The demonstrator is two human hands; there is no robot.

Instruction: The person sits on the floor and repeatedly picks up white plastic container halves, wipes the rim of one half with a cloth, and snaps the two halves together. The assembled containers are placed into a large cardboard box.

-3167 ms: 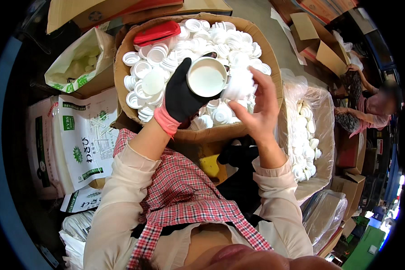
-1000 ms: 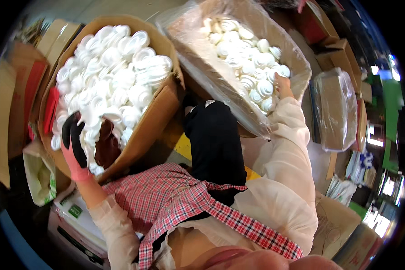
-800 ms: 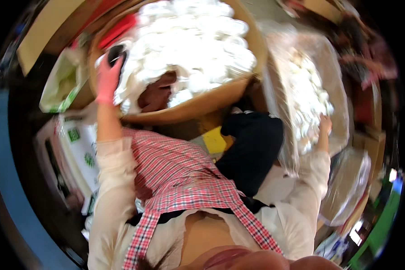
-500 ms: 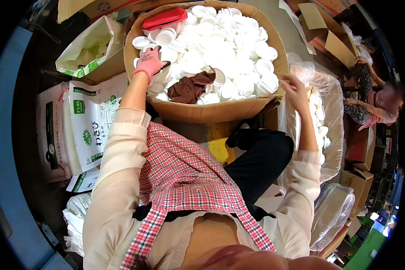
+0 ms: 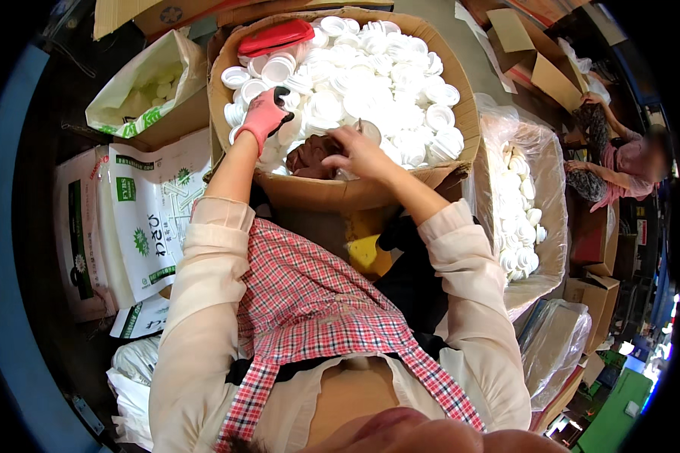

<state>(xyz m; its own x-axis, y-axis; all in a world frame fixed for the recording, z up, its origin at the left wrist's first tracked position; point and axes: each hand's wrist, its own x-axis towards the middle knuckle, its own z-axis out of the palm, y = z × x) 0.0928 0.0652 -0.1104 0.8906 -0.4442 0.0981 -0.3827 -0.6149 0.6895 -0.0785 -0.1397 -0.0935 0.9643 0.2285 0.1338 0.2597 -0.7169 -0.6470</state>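
At the far left of the frame the printed paper sacks (image 5: 147, 219) are lying flat, and the green-and-white bag (image 5: 140, 83) in the upper left is gaping open with a few pale pieces inside; I am leaving both alone. Just right of them, I am pressing my gloved left hand (image 5: 265, 119) into the white plastic caps (image 5: 370, 72) at the near left of the big cardboard box (image 5: 355, 192), fingers curled down among them; whether it is closed on a cap I cannot tell. A red lid (image 5: 277, 36) is resting on the pile above it. Near the frame's centre, my bare right hand (image 5: 359, 151) is pinching narrowly at one small cap by the box's near wall, beside a brown patch. I judge a light fingertip pinch on the rim works best, with the gloved hand steadying the heap so caps are not sliding. To the right, the clear plastic bag (image 5: 540, 181) is holding more caps, and a seated person (image 5: 623, 162) is working beyond it.
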